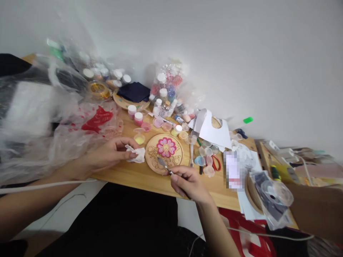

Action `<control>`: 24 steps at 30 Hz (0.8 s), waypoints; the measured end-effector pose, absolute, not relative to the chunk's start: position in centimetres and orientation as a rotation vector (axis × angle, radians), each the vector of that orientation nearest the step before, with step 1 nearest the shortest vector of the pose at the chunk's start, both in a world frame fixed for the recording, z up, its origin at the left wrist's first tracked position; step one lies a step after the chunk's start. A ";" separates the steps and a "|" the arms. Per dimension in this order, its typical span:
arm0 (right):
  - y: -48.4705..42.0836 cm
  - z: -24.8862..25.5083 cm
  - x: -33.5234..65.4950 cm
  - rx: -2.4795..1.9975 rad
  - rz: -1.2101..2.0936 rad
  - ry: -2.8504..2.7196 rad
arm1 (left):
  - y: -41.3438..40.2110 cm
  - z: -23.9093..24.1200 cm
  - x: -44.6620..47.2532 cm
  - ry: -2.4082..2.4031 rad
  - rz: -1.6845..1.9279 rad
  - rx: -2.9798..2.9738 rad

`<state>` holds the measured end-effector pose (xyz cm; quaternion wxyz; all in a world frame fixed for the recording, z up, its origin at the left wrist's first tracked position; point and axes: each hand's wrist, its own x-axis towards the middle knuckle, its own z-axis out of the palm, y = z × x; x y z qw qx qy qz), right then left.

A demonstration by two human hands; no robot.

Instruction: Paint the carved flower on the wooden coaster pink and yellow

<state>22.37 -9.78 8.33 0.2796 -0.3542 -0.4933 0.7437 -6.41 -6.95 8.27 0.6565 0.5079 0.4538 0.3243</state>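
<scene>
A crumpled white tissue [138, 155] is pinched between the fingers and thumb of my left hand [114, 154], just left of a round wooden plaque [150, 165]. The plaque lies flat, with an outlined flower design; one blossom [166, 147] is coloured pink and magenta. My right hand [189, 182] grips the handle of a small palette knife [162, 162], its pointed metal blade over the plaque's lower part. Beyond my left hand stands an open cup of yellow powder or paint [139, 139].
Pink jars [138, 119] and several small open cups [167, 126] sit behind the plaque. Red-handled scissors [216, 163] and a brush [191, 155] lie to its right. Plastic bags [66, 125] crowd the left; white papers [213, 130] and a bagged item [273, 200] are at right.
</scene>
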 end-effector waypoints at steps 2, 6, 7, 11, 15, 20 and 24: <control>-9.8 8.0 22.1 -0.940 2.000 -1.312 | -6.9 9.0 -6.0 1.048 0.784 1.040; -9.8 7.4 21.9 -0.943 2.070 -1.338 | -6.6 10.1 -6.1 1.142 0.756 1.027; -9.8 7.2 22.0 -0.949 2.083 -1.359 | -6.4 10.2 -6.3 1.180 0.740 1.056; -9.6 6.6 22.7 -0.964 2.101 -1.361 | -5.2 10.9 -7.2 1.217 0.727 1.281; -9.8 6.1 23.7 -0.909 2.068 -1.226 | -3.8 12.0 -6.8 1.191 0.861 1.358; -10.4 5.3 24.4 -0.870 2.021 -1.100 | -1.3 12.9 -5.4 1.222 1.079 1.129; -10.7 4.7 24.5 -0.846 2.031 -1.060 | 1.8 12.5 -5.5 1.127 1.184 0.962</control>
